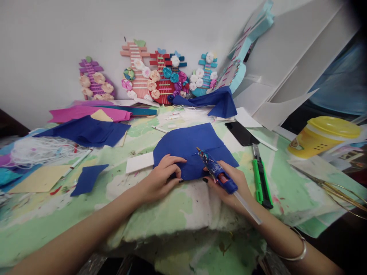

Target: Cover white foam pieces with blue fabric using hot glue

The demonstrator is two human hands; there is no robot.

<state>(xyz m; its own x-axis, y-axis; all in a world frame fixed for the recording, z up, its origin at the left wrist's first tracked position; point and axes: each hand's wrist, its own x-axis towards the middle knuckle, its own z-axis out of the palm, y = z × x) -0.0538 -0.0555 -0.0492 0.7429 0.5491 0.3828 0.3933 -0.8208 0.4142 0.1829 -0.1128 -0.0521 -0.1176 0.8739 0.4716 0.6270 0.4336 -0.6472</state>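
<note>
A rounded blue sheet (183, 141), paper or felt, lies on the table in front of me, with a crease near its right side. My left hand (164, 177) is at its near edge, fingers bent, thumb and fingertips closed on the edge. A blue hot glue gun (219, 172) is gripped in my right hand (233, 179). Its nozzle points away over the sheet, and a clear glue stick (248, 208) juts from its back. Whether the nozzle touches the sheet I cannot tell. From the sheet's left side a white card strip (140, 163) sticks out.
To the right lie a green utility knife (261, 179) with blade out, a phone (242, 133), scissors (338, 191) and a yellow-lidded tub (321, 137). Blue scraps (88, 179) and white string (43, 151) are at left. Several flower-decorated guitar shapes (136, 72) lean on the wall.
</note>
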